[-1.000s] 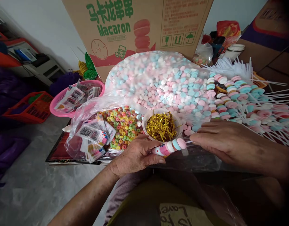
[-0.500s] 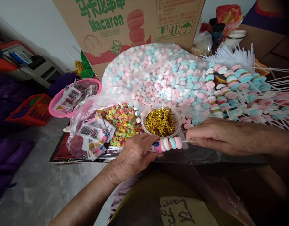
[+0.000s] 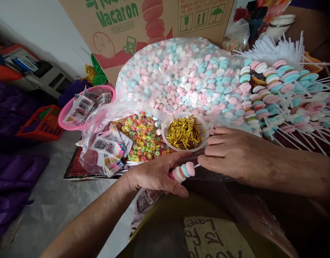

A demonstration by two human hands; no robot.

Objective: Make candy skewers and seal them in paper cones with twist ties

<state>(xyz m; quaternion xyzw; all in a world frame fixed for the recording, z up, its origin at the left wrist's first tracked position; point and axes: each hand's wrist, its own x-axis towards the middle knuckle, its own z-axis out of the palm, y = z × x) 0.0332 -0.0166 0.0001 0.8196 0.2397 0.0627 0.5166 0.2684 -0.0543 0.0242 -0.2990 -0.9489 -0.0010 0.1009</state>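
Largest is the cardboard box (image 3: 151,28) behind a clear bag (image 3: 154,64) of pastel pieces. Nearer, the right hand (image 3: 229,154) is half-curled, fingertips meeting the stick (image 3: 197,165); whether it pinches I cannot tell. The left hand (image 3: 156,175) is partly closed, thumb spread, around the candy skewer (image 3: 183,171), below the white bowl (image 3: 205,133) of gold strips. A printed wrapper (image 3: 146,202) shows under that palm. The step looks like 2-handed sleeving; it seems to call for steady left support and a straight stick.

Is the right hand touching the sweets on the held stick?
Apart: the head view shows white stick between the right hand and the pink end sweet.
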